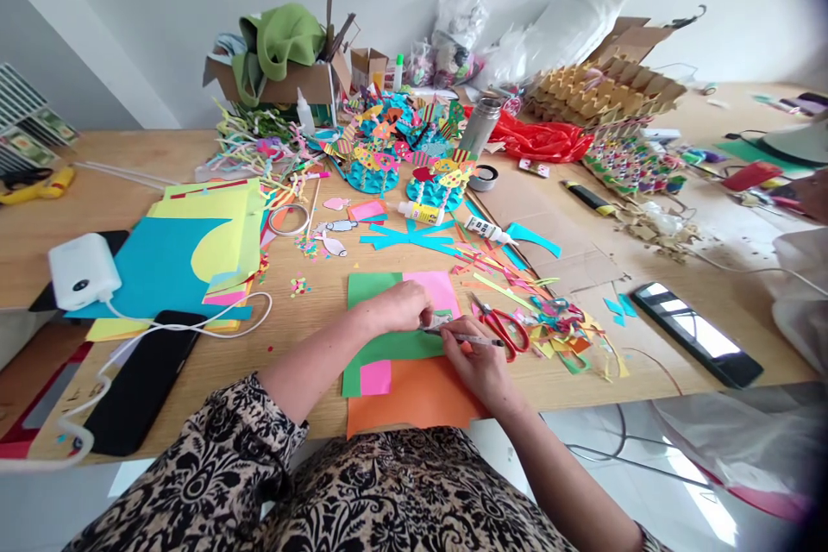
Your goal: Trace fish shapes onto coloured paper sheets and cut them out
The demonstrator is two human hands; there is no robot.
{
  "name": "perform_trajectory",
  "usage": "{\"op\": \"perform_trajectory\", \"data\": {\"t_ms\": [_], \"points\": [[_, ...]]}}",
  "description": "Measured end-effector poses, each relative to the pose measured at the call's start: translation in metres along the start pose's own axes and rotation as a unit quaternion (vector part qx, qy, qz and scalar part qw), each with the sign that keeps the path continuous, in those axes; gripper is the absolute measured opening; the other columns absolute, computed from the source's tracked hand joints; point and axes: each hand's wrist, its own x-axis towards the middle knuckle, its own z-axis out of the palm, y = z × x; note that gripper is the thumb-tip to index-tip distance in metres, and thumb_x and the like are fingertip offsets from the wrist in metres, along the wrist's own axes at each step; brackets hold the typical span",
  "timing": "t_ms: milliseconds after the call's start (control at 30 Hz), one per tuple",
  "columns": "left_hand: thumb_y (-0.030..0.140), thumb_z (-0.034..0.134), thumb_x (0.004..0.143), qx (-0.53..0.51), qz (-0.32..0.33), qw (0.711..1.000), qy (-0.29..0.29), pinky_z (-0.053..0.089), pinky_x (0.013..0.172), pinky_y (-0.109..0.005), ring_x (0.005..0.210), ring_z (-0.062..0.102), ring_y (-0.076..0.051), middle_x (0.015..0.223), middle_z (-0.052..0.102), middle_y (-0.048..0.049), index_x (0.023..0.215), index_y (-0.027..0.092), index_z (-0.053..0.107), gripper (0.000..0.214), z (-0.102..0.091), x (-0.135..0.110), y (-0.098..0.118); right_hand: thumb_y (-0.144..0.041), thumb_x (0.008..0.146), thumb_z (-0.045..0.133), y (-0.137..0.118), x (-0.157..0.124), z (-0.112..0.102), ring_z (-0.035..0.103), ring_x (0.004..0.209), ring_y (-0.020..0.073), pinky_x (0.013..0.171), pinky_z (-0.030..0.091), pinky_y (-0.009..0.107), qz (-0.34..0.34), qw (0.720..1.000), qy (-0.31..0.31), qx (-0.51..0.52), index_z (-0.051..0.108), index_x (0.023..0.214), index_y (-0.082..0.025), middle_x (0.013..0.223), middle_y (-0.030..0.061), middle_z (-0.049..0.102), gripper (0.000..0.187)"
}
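The left hand [399, 306] rested on a green sheet [388, 345] near the front edge of the bench [310, 319]. Its fingers were bent close together and pinched a small pale paper piece [437, 322]. The right hand [479, 365] was just beside it, with the fingers closed around a pen [475, 340]. The pen was held almost level, one end at the paper piece and the other end near the red scissors [508, 329]. The paper piece was between both hands, over the green sheet. A pink sheet [435, 286] lay behind the left hand, and an orange sheet [414, 401] reached the bench edge. Far to the left lay a black phone [142, 379] and a white power bank [84, 270].
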Motion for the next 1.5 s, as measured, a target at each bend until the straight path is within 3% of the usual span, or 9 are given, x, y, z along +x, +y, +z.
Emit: {"op": "perform_trajectory", "data": {"t_ms": [233, 500, 700, 1067, 1500], "points": [[-0.003, 0.055, 0.068, 0.017, 0.001, 1.0, -0.003, 0.04, 0.06, -0.023, 0.066, 0.063, -0.015, 0.068, 0.07, -0.0035, 0.067, 0.015, 0.072, 0.025, 0.001, 0.0, 0.002, -0.013, 0.086, 0.054, -0.003, 0.01, -0.002, 0.059, 0.066, 0.0162, 0.06, 0.045, 0.028, -0.029, 0.999, -0.02, -0.034, 0.055, 0.08, -0.021, 0.073, 0.0017, 0.062, 0.01], [0.002, 0.059, 0.07, 0.023, 0.013, 1.0, 0.006, 0.044, 0.067, -0.023, 0.073, 0.065, -0.017, 0.07, 0.07, -0.0036, 0.074, 0.018, 0.074, 0.023, -0.002, -0.004, 0.003, -0.014, 0.084, 0.054, 0.001, 0.011, 0.003, 0.061, 0.07, 0.0169, 0.063, 0.047, 0.029, 0.006, 0.999, -0.051, -0.006, 0.056, 0.08, -0.021, 0.075, 0.0024, 0.064, 0.009], [0.0, 0.056, 0.07, 0.025, 0.012, 0.999, 0.024, 0.046, 0.075, -0.023, 0.08, 0.066, -0.018, 0.078, 0.072, -0.0043, 0.075, 0.018, 0.074, 0.026, 0.001, -0.005, 0.003, -0.016, 0.086, 0.055, 0.005, 0.001, 0.006, 0.06, 0.069, 0.0163, 0.062, 0.046, 0.028, 0.03, 0.999, -0.024, 0.02, 0.058, 0.083, -0.022, 0.074, 0.0017, 0.062, 0.007], [0.002, 0.056, 0.073, 0.046, 0.006, 0.998, 0.038, 0.045, 0.072, -0.026, 0.08, 0.065, -0.019, 0.083, 0.071, -0.0075, 0.073, 0.015, 0.072, 0.02, 0.0, -0.008, 0.011, -0.015, 0.087, 0.056, 0.001, 0.0, 0.005, 0.057, 0.068, 0.0156, 0.061, 0.045, 0.028, 0.006, 1.0, -0.008, 0.026, 0.057, 0.08, -0.022, 0.072, 0.0014, 0.061, 0.01], [0.007, 0.055, 0.077, 0.069, -0.016, 0.997, 0.039, 0.047, 0.075, -0.027, 0.085, 0.065, -0.021, 0.086, 0.07, -0.0099, 0.075, 0.014, 0.07, 0.017, 0.003, -0.008, 0.013, -0.017, 0.086, 0.054, 0.002, -0.001, 0.005, 0.056, 0.063, 0.015, 0.057, 0.045, 0.028, 0.027, 1.0, 0.007, 0.013, 0.056, 0.077, -0.022, 0.068, 0.0007, 0.06, 0.011]]}}
